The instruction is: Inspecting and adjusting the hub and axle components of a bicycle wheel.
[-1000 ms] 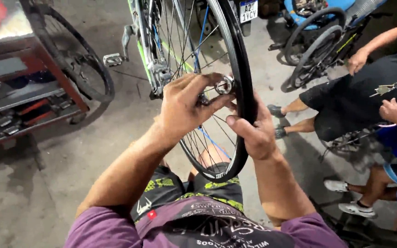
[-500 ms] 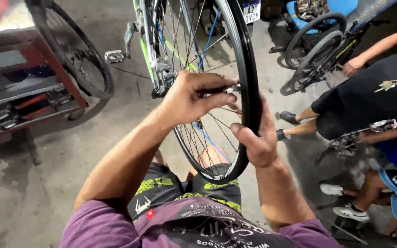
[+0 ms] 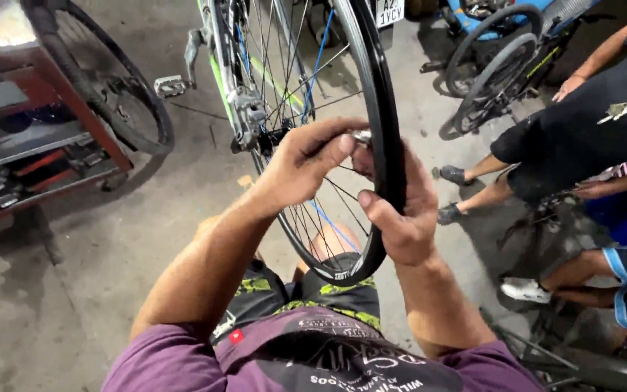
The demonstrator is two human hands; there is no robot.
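My right hand (image 3: 400,218) grips the wheel rim (image 3: 390,145); my left hand (image 3: 306,163) pinches a small metal fitting (image 3: 362,136); rim likely stiff, light; hold at its edge, frame centre.

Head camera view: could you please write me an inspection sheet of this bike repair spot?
Surface: grey concrete floor, stained and scuffed.
Job's things: black bicycle wheel with thin spokes, upright on a green-framed bicycle; a small silver tool sits at the spokes near the rim.
Clutter: a loose tyre leans on a red tool rack holding tools.
Grippers: left hand pinches the small silver tool; right hand grips the wheel's rim.
Cables: nothing seen.
Surroundings: another bicycle lies at the upper right; other people crouch or sit along the right side.
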